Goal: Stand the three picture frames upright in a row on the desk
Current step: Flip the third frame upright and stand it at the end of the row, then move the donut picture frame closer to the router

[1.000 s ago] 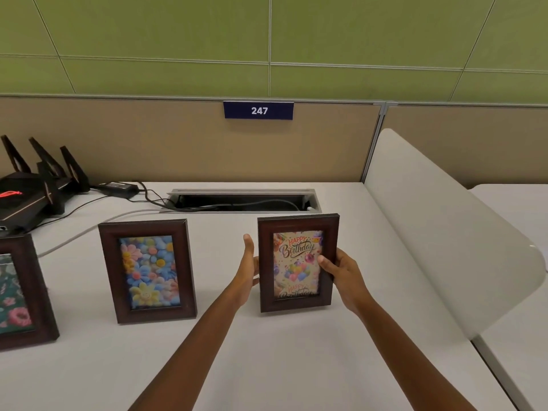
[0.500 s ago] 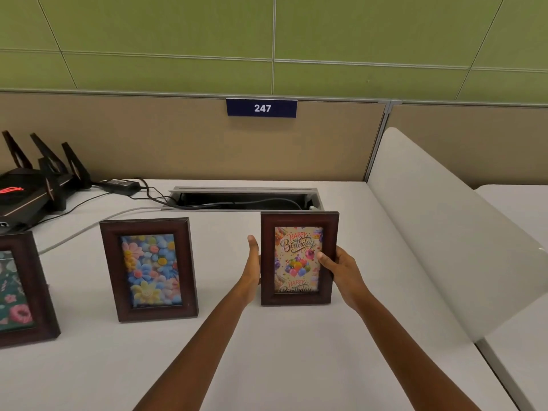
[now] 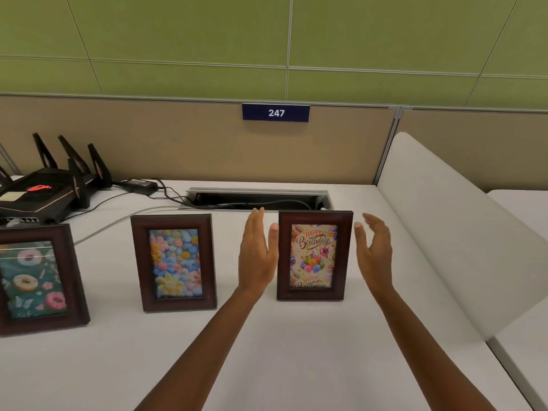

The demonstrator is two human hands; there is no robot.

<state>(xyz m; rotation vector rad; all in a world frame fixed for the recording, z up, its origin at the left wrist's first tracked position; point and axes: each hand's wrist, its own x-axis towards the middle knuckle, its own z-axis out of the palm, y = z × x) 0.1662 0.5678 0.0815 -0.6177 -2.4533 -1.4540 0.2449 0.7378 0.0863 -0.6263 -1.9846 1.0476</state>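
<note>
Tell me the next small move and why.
Probably draw both hands back. The birthday frame stands alone, left hand and right hand open beside it, and the flower frame and donut frame also stand upright.

The three picture frames, birthday frame [image 3: 315, 255], flower frame [image 3: 175, 263] and doughnut frame [image 3: 38, 280], look like dark-stained wood with a slight sheen. The worktop [image 3: 267, 351] is smooth matt white; the router [image 3: 44, 188] is black plastic.
</note>
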